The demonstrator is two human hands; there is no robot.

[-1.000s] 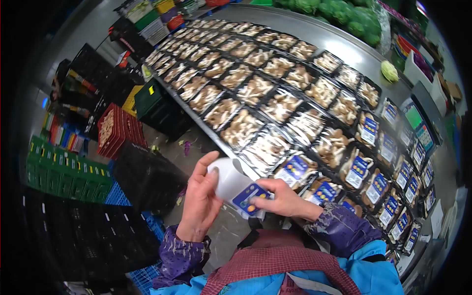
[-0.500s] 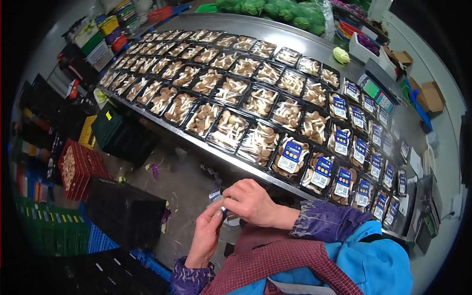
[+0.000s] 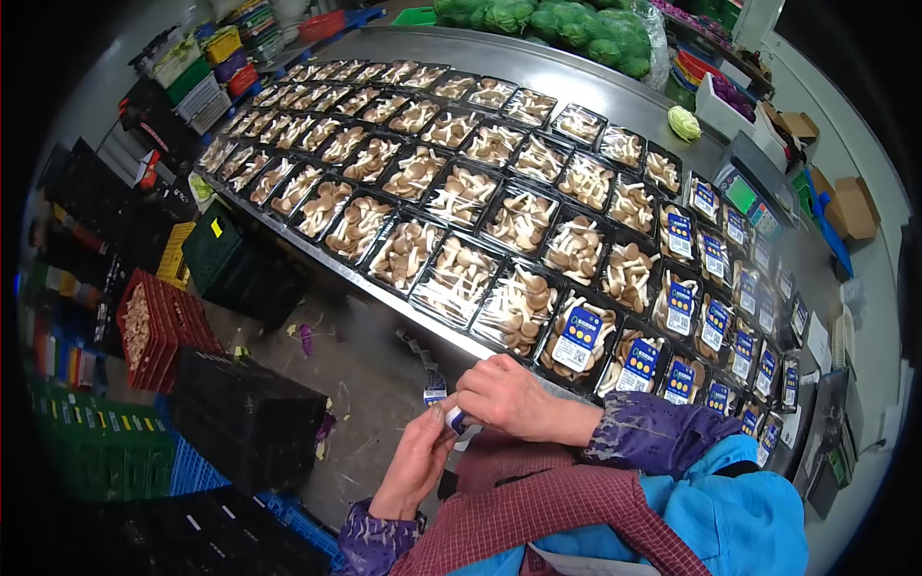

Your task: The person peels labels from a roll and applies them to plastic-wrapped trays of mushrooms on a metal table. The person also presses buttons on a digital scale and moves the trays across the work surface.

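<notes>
Close together in front of my body, my left hand (image 3: 415,459) and my right hand (image 3: 514,401) both have their fingers closed on a strip of blue-and-white labels (image 3: 456,419). A loose length of the label strip (image 3: 434,384) trails beyond my fingers, below the table edge. Just past my right hand, a tray of mushrooms (image 3: 579,338) wrapped in film carries a blue-and-white label. Left of it is an unlabelled mushroom tray (image 3: 521,309). My fingertips partly hide the strip.
Rows of mushroom trays (image 3: 418,173) cover much of the steel table (image 3: 394,48); those on the right bear labels. A scale (image 3: 744,197), a cabbage (image 3: 684,123) and netted green vegetables (image 3: 567,34) are farther back. Crates (image 3: 163,331) stand on the floor at left.
The trays appear shifted right and slightly down as my view turned. My hands have tilted a little, and more of the label between my fingers and the trailing strip now shows.
</notes>
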